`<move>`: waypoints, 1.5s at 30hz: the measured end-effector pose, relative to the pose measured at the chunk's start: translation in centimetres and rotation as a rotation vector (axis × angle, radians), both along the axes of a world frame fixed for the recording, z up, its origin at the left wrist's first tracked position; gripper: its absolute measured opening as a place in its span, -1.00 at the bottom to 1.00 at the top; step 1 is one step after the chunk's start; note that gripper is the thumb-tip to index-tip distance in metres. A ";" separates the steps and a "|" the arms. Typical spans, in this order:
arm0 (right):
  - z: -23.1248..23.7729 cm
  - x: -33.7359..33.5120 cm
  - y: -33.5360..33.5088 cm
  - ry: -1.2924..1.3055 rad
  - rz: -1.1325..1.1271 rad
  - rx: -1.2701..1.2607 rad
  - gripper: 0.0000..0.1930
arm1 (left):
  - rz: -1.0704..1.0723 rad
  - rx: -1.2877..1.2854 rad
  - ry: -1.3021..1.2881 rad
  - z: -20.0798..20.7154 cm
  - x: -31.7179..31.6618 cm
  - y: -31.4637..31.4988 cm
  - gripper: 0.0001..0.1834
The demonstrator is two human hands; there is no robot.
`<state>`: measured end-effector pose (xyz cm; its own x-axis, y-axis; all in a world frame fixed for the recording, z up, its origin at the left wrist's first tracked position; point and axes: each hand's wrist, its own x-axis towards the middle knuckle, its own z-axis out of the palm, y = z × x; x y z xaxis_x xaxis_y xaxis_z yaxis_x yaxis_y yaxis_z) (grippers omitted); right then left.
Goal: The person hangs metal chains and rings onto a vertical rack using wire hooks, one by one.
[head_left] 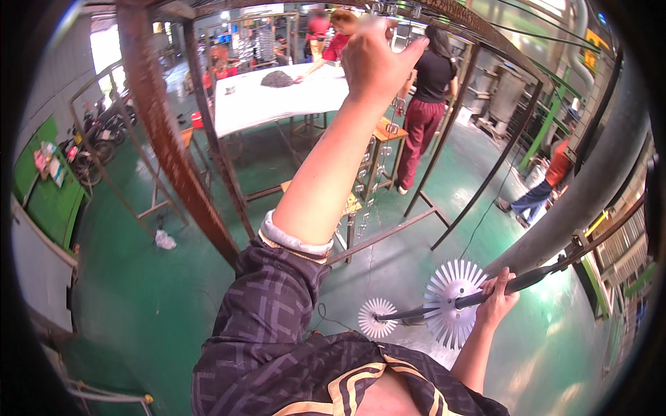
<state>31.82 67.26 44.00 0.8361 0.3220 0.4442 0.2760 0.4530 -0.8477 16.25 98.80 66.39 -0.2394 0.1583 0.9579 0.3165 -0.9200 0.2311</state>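
My left hand (374, 62) is raised to the top bar of a rusty metal frame (163, 132). Its fingers are curled and partly blurred near small metal hooks, with the thumb sticking out to the right; what they hold is hidden. Strings of small metal clips (362, 173) hang down behind my forearm. At the lower right my right hand (498, 298) is closed around a dark pole (528, 279). Two white discs with slotted rims sit on this pole: a large disc (454, 304) beside my hand and a disc that looks smaller (377, 318) farther along it.
Beyond the frame stands a white-topped table (277, 107) with a dark heap (277, 79) on it. A person in red trousers (420, 135) stands to its right; others are farther back. A thick grey pipe (576, 187) slants along the right. Motorbikes (97, 142) stand at left.
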 end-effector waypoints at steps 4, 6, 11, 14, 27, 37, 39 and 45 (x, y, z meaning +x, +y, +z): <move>0.4 -1.7 1.1 0.013 -0.107 0.000 -0.67 | -0.076 0.045 0.015 3.0 1.3 -0.3 -0.62; 0.4 -1.6 1.5 -0.002 -0.124 -0.006 -0.67 | -0.095 0.037 0.015 3.4 1.7 0.1 -0.65; 0.4 -2.6 2.2 -0.006 -0.150 0.009 -0.68 | -0.081 0.070 -0.036 3.6 2.2 1.8 -0.70; 0.3 -2.6 2.4 -0.007 -0.175 0.013 -0.69 | -0.117 0.145 -0.059 3.5 2.4 2.5 -0.79; -0.2 -1.4 1.8 -0.029 -0.164 -0.021 -0.70 | -0.386 -0.055 -0.115 4.4 0.8 3.5 -0.88; 0.0 -1.1 2.1 -0.055 -0.105 -0.050 -0.69 | -1.014 -0.486 0.177 -6.5 -1.7 2.5 -0.81; 0.3 -1.2 1.8 -0.061 -0.067 -0.044 -0.69 | -1.117 -0.617 0.203 -9.5 -2.3 1.4 -0.78; 1.6 -1.3 1.7 -0.037 -0.019 -0.032 -0.70 | -1.308 -0.819 0.342 -19.1 -2.8 -1.2 -0.88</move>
<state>30.52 68.97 45.65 0.8253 0.3201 0.4652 0.3163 0.4205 -0.8504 13.49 97.65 47.27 0.6727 0.5538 0.4906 -0.4243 -0.2545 0.8690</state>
